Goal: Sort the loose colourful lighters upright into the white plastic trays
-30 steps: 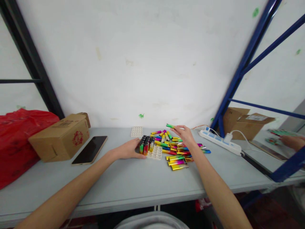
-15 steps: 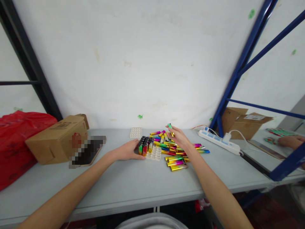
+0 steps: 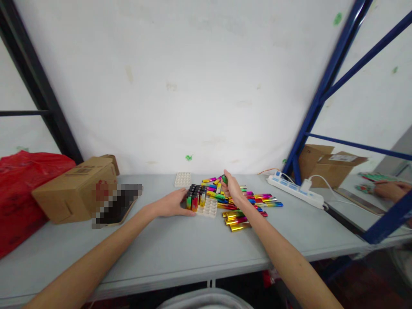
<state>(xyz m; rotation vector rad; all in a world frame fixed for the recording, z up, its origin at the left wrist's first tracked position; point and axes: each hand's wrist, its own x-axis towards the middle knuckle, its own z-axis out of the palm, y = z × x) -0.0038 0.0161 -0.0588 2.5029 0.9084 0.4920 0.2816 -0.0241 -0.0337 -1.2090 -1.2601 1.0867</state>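
My left hand (image 3: 172, 203) rests on the grey table, fingers curled against the left side of a white holed tray (image 3: 209, 208) that holds several upright lighters (image 3: 195, 196). My right hand (image 3: 232, 189) is closed around one green-ended lighter (image 3: 224, 178), held just right of the tray's back rows. A heap of rainbow-coloured metallic lighters (image 3: 244, 206) lies flat on the table under and to the right of that hand. A second, unfilled white tray (image 3: 183, 179) lies behind the first.
A cardboard box (image 3: 75, 189), a blurred-out flat object (image 3: 116, 205) and a red plastic bag (image 3: 22, 193) sit at left. A white power strip (image 3: 296, 191) with a plug lies at right by a blue rack post (image 3: 317, 107). Another person's hand (image 3: 391, 189) shows at far right.
My right hand has carried the green-ended lighter from above the heap leftward and down towards the tray, turning it from flat to more upright. My left hand has stayed on the tray.
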